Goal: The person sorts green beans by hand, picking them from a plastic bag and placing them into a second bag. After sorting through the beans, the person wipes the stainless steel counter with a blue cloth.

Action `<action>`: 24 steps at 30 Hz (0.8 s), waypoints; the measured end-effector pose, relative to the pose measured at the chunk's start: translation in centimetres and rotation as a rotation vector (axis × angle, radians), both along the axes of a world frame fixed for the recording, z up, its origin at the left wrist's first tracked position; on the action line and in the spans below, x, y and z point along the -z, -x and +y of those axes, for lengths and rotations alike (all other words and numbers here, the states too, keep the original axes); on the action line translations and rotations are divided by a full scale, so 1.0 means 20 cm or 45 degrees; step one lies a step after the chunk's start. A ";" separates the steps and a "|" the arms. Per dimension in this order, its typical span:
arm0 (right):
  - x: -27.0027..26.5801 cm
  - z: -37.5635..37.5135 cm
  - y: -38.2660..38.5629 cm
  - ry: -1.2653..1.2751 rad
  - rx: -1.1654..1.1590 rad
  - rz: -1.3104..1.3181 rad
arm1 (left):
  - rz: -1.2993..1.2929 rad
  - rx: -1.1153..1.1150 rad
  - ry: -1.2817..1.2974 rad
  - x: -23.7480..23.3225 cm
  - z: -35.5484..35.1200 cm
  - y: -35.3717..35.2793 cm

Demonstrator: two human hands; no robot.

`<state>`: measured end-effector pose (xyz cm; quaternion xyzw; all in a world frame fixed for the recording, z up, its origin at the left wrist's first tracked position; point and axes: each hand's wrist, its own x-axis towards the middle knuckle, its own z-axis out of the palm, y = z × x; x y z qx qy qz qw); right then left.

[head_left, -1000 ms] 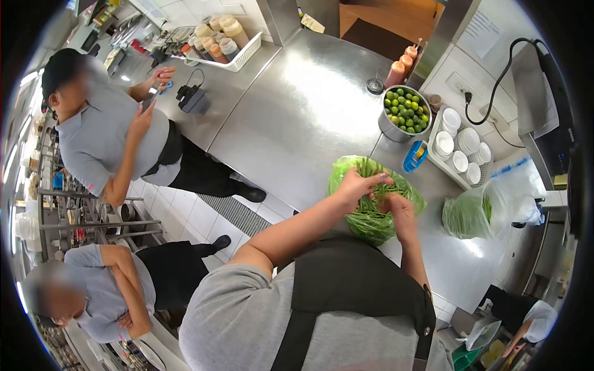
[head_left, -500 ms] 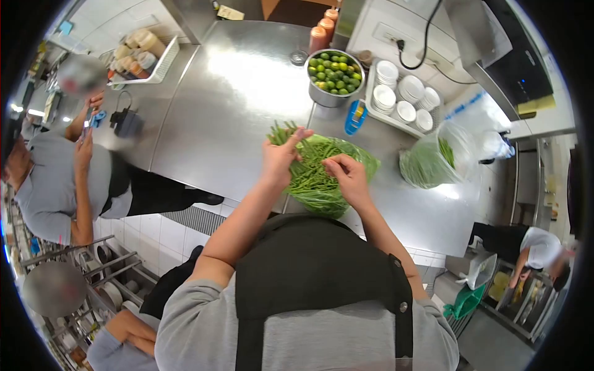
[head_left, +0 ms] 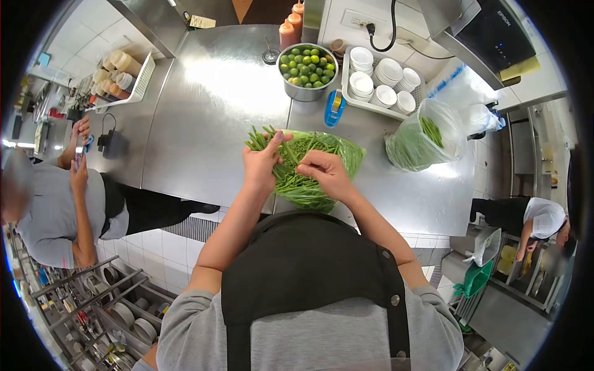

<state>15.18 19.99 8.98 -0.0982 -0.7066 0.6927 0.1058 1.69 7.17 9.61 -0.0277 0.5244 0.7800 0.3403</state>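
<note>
My left hand (head_left: 260, 164) is closed around a small bunch of green beans (head_left: 256, 140), their ends sticking out past the thumb. Close beside it, my right hand (head_left: 327, 174) is pinched, thumb against fingers; what sits between the fingertips is too small to make out. Both hands are over an open clear plastic bag (head_left: 353, 158) lying on the steel counter (head_left: 204, 133). Loose green beans (head_left: 297, 179) fill this bag, partly covered by my hands.
Beyond the bag stand a metal pot (head_left: 303, 94) of limes, a blue tape dispenser (head_left: 335, 109) and a white crate (head_left: 374, 109) of stacked white dishes. A second bag (head_left: 405, 148) of green beans is at right. Co-workers stand left (head_left: 55, 204) and right (head_left: 544, 216).
The view has shifted, so the counter items appear further left. My right hand has come closer to my left, which keeps its bunch. The person at lower left is mostly out of view.
</note>
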 end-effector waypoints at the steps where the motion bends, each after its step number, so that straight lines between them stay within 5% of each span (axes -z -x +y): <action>1: -0.02 0.00 -0.01 0.096 -0.036 0.006 | 0.009 0.010 0.024 0.00 0.00 -0.01; 5: -0.09 0.04 -0.05 0.337 -0.086 0.083 | 0.001 -0.066 0.026 0.02 0.00 0.02; 12: -0.01 0.05 -0.02 -0.155 0.151 -0.235 | 0.116 -0.049 -0.050 -0.03 0.01 -0.03; 24: 0.06 -0.02 0.00 0.794 0.204 -0.198 | 0.369 -0.160 -0.012 -0.07 0.07 -0.13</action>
